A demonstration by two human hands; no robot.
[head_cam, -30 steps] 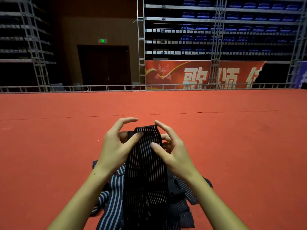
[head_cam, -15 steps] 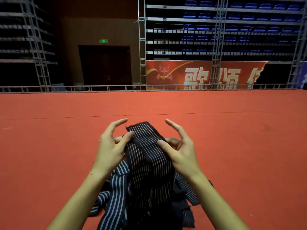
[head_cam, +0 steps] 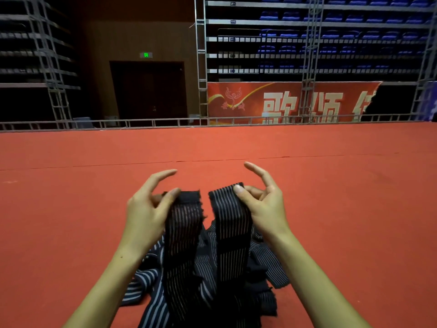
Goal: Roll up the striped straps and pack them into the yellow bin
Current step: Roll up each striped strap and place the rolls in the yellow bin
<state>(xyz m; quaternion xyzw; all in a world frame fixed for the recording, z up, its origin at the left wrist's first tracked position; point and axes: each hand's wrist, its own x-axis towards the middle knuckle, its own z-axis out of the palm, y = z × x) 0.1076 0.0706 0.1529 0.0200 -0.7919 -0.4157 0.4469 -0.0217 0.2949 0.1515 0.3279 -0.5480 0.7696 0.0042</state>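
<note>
Pinching one striped strap end (head_cam: 186, 209) each, left hand (head_cam: 146, 209) and right hand (head_cam: 264, 207) apparently share one strap.

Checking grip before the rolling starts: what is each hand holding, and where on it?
Left hand pinches one striped strap end near its top edge; right hand pinches the other end likewise.
</note>
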